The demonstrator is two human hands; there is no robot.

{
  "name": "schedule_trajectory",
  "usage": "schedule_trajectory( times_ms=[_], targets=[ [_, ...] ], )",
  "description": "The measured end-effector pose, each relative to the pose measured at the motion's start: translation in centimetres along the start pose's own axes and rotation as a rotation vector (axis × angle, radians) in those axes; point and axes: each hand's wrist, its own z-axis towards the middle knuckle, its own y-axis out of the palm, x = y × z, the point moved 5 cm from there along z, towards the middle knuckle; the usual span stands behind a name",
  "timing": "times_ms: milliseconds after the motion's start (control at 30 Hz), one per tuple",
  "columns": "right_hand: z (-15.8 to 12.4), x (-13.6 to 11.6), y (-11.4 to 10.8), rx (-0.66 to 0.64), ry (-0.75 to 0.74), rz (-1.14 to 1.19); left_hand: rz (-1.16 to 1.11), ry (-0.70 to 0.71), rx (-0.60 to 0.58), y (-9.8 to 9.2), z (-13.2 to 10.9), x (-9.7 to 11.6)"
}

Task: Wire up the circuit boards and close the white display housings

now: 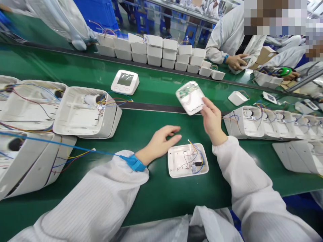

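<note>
In the head view, my right hand (211, 117) grips the lower right corner of a white plastic housing half (190, 98), lifted above the bench with its inner side and a green circuit board (189, 88) showing. My left hand (161, 144) is empty, its thumb and fingers apart, just left of a second white housing half (176, 163). That half lies open side up on the green bench, with a small motor-like part and blue, yellow and red wires inside. A blue wrist strap (135, 162) with a cord circles my left wrist.
Stacks of white housings with wires stand at left (87, 112) and right (253, 122). An assembled device with a screen (125, 82) sits beyond the dark strip. More housings (155, 52) line the far edge. A co-worker's hand (237, 62) holds a device across the bench.
</note>
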Motion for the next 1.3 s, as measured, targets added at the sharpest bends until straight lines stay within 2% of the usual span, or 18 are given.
schedule_trajectory(
  times_ms=[67,133,200,267,333,400,433,500,600,833,933,1100,1233,1300],
  targets=[
    [-3.3,-1.9,3.0,-0.149,0.112,0.138,-0.179,-0.031,0.127,-0.6,-0.1,-0.5],
    [-5.8,-3.9,5.2,-0.344,0.202,0.135,-0.341,-0.004,0.237,-0.9,-0.5,-0.4],
    [-6.9,-5.7,5.0,-0.387,0.233,0.034,-0.505,0.009,0.297,-0.9,-1.0,0.3],
    [-7.1,-6.9,3.5,-0.406,0.264,-0.101,-0.705,-0.037,0.295,-0.4,-1.5,1.3],
    [-7.4,-7.6,2.3,-0.525,0.312,-0.206,-0.892,-0.137,0.286,0.3,-1.8,2.0],
    [-8.1,-8.0,2.0,-0.658,0.347,-0.249,-1.016,-0.242,0.297,0.8,-2.1,2.3],
    [-8.5,-8.2,2.0,-0.681,0.352,-0.253,-1.052,-0.286,0.29,1.1,-2.3,2.3],
    [-9.2,-8.6,2.5,-0.66,0.351,-0.254,-1.092,-0.328,0.244,1.5,-2.4,2.2],
    [-9.8,-9.0,3.4,-0.601,0.297,-0.271,-1.097,-0.308,0.111,2.2,-2.7,1.9],
    [-10.1,-10.1,4.4,-0.475,-0.033,-0.441,-0.899,-0.108,-0.06,3.3,-3.8,2.2],
    [-10.2,-10.0,4.5,-0.419,-0.083,-0.519,-0.918,-0.12,-0.058,3.5,-3.7,2.1],
    [-10.0,-9.1,4.0,-0.361,0.01,-0.622,-1.051,-0.285,-0.042,3.6,-3.6,1.8],
    [-9.9,-8.5,3.6,-0.376,0.016,-0.662,-0.963,-0.25,-0.038,3.1,-4.0,2.3],
    [-9.9,-8.2,3.4,-0.328,-0.015,-0.696,-0.915,-0.218,-0.038,2.9,-4.1,2.6]
  ],
)
